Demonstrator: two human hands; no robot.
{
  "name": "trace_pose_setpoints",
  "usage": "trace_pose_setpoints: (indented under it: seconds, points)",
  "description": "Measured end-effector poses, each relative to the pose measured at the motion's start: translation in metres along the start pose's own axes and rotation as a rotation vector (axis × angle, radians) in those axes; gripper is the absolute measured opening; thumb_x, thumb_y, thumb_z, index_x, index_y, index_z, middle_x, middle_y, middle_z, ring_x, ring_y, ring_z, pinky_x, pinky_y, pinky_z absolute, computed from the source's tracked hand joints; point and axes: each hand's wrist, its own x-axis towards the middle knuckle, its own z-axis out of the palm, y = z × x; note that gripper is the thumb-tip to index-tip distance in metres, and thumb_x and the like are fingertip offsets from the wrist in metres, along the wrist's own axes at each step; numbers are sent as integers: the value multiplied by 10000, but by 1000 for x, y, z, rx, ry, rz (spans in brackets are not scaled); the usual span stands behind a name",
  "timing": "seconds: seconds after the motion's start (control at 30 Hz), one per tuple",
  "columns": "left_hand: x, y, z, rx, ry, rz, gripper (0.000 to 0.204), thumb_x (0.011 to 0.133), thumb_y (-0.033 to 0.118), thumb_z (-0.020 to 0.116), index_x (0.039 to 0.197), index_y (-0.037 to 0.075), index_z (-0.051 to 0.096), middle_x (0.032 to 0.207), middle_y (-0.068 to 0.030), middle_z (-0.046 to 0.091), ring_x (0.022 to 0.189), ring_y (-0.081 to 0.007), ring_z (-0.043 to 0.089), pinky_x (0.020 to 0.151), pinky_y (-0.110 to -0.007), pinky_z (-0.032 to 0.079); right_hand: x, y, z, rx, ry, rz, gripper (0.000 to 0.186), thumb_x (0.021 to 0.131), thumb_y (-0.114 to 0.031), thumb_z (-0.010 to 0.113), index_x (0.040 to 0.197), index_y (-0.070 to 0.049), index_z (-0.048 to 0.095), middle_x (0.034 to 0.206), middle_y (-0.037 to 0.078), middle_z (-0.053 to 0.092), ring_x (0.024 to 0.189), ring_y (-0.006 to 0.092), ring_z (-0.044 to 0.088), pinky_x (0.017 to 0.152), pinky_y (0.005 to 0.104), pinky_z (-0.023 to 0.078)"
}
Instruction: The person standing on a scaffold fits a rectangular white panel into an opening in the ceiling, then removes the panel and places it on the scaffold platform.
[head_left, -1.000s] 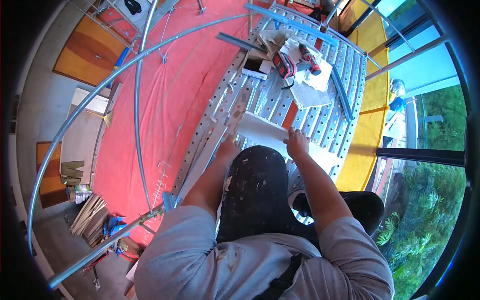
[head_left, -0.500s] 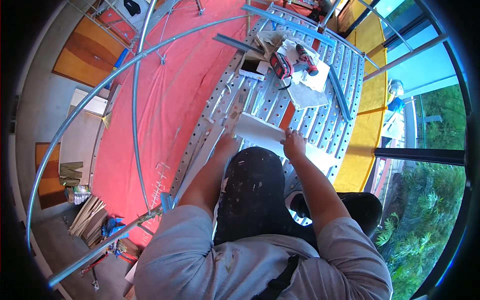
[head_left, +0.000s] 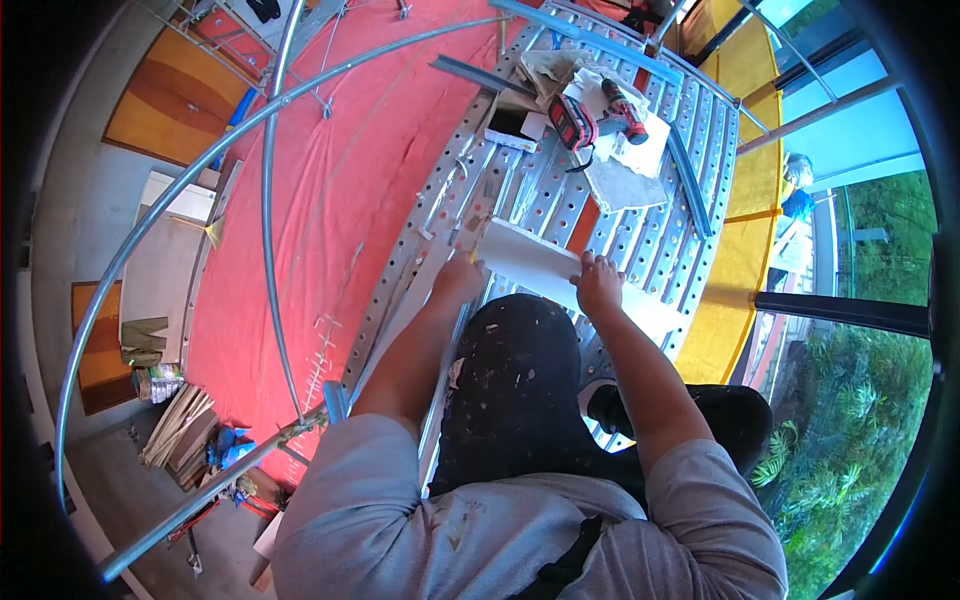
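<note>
- A flat, pale white, straight-edged board point(head_left: 530, 262) with a smooth-looking face lies slantwise across the silvery perforated metal planks point(head_left: 545, 185), just beyond the dark, paint-speckled trouser knee point(head_left: 522, 335).
- Its far edge runs down from upper left to lower right; the knee and the right forearm cover parts of the near side, so its full outline cannot be told.
- The right hand point(head_left: 600, 284) rests over the board's middle, its bent fingers at the far edge, with white surface showing on both sides; whether they clamp the board or only press on it cannot be told.
- The left hand point(head_left: 458, 278) is at the board's left end, its fingers curled in close together; a small yellowish spot shows by them, too blurred to name, and whether they grip anything cannot be told.
- Beyond the board, a red-and-black cordless power drill point(head_left: 624, 112) lies on whitish sheet scraps point(head_left: 645, 150).
</note>
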Motion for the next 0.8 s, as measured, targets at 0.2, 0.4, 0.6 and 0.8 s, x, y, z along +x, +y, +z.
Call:
trace_pose_setpoints:
  seconds: [0.2, 0.4, 0.6, 0.8]
  points:
    - [-1, -73, 38, 27, -207, -189, 472, 942, 343, 547, 1209, -41, 605, 1203, -333, 629, 1148, -457, 623, 980, -534, 486, 7, -7, -10, -7, -33, 3, 434, 902, -317, 716, 1232, -95, 545, 1210, 162, 630, 1204, 348, 578, 984, 563, 432]
    - [-44, -41, 38, -11, -269, -265, 730, 856, 261, 582, 1482, -22, 335, 1260, -333, 608, 1188, -464, 602, 1017, -517, 475, -6, 19, -4, -27, 16, -5, 448, 892, -307, 722, 1224, -74, 531, 1164, 178, 630, 1158, 373, 599, 935, 570, 453]
    - [-13, 11, -21, -56, 26, 151, 449, 1009, 266, 506, 1337, -35, 450, 1121, -324, 647, 1061, -478, 634, 905, -541, 501, -3, 5, 1, -23, -4, -6, 440, 893, -306, 719, 1224, -89, 527, 1185, 180, 630, 1162, 372, 600, 930, 568, 455]
    - [-21, 4, -4, -43, 52, 116, 393, 1001, 257, 496, 1280, -17, 459, 1068, -326, 650, 1014, -487, 642, 891, -569, 494, -2, -7, -6, -27, -36, 7, 446, 897, -320, 714, 1237, -94, 533, 1216, 159, 625, 1198, 353, 584, 975, 553, 439]
